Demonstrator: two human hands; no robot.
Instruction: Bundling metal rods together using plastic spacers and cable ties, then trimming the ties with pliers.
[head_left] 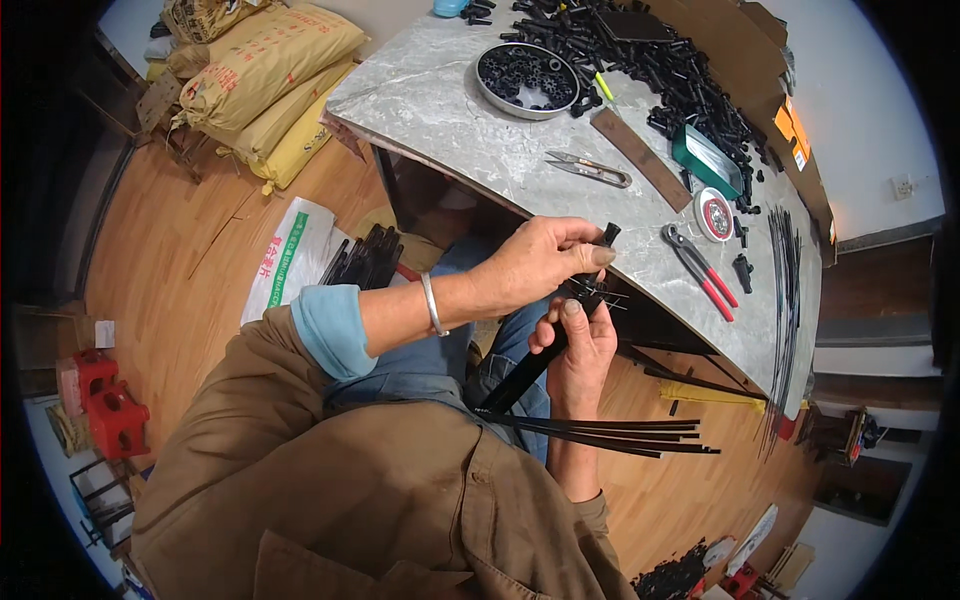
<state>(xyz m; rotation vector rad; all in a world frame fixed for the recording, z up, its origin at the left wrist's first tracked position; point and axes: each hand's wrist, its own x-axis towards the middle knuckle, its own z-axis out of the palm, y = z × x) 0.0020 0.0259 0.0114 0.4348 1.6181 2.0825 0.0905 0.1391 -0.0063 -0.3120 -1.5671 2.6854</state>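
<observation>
- Pointing up and to the right, the black tube (pixel 520 383) slants from the lap to the two hands; long axis runs lower left to upper right.
- Right grip (pixel 583 350): fingers curled round the tube's upper part, thumb uppermost.
- Left grip (pixel 543 262): thumb and fingers closed in a pinch on a short black end piece (pixel 611 234), just above. Joined to the tube or separate: cannot tell.
- Thin wires (pixel 612 294) splay out between the hands.
- Black rods (pixel 560 426) extend rightward from near the tube's lower end.
- Bench (pixel 450 110): near edge just beside the left fingertips; bare grey surface between there and the snips (pixel 590 169). Red-handled cutters (pixel 709 290) lie to the right.
- Containers: round pan (pixel 521 112), black ring-like parts; green tray (pixel 700 172), contents unclear; white bowl (pixel 716 239), bits too small to identify.
</observation>
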